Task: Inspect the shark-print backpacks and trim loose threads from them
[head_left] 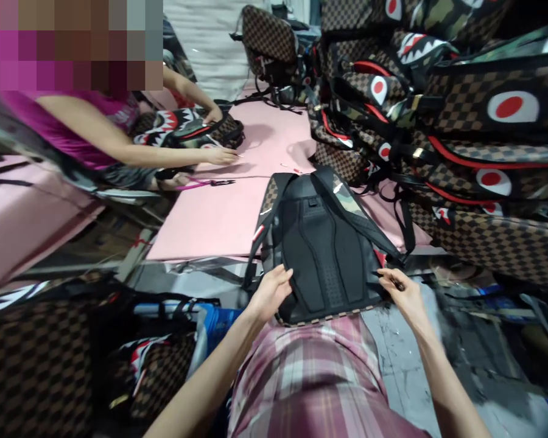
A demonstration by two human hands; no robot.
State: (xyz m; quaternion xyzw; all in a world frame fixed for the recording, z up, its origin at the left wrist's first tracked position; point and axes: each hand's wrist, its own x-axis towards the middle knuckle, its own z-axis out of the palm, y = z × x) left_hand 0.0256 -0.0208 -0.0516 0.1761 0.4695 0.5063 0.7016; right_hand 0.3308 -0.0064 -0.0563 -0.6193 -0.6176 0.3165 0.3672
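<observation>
A black backpack [329, 255] with padded back panel and shoulder straps upward lies partly on the pink table, its lower end over my lap. My left hand [271, 293] grips its lower left side, thumb on top and the other fingers mostly hidden. At the lower right side, my right hand [405, 295] is closed in a pinch on a small dark tool [396, 282], perhaps thread snips; its kind is not clear. Those fingertips are close to the backpack's edge, and I cannot tell whether they also grip it. Checkered and camouflage fabric shows along the backpack's sides.
Across the pink table [210, 225], a co-worker in a magenta shirt [77, 131] handles another backpack [196, 128]. Pink-handled pliers [210, 183] lie near that person. Stacked checkered bags [461, 134] rise at the right. More bags [31, 359] sit low at the left.
</observation>
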